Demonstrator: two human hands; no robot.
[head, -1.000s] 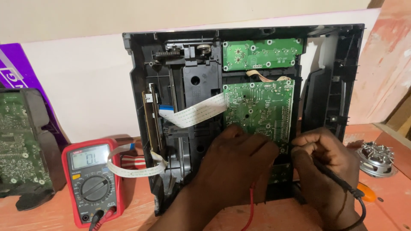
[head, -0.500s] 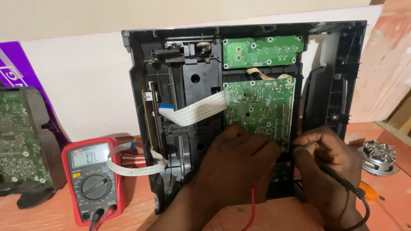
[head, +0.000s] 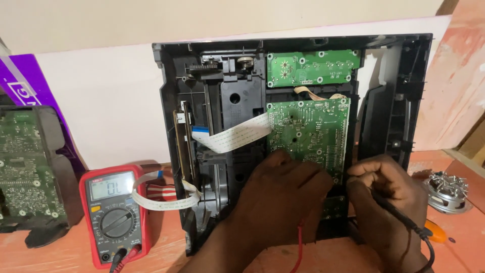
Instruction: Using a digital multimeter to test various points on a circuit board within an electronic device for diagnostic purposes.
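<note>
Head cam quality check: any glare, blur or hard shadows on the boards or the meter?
Head view: soft, even light, no hard shadows; main green circuit board sharp, traces readable; multimeter screen shows mild sheen, not washed out; left hand and right hand are dark and low in detail; frame edges look slightly bowed.

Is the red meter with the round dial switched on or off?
On. The red handheld multimeter shows dark characters on its grey screen, and a black lead and a red lead are plugged in at its bottom.
</note>
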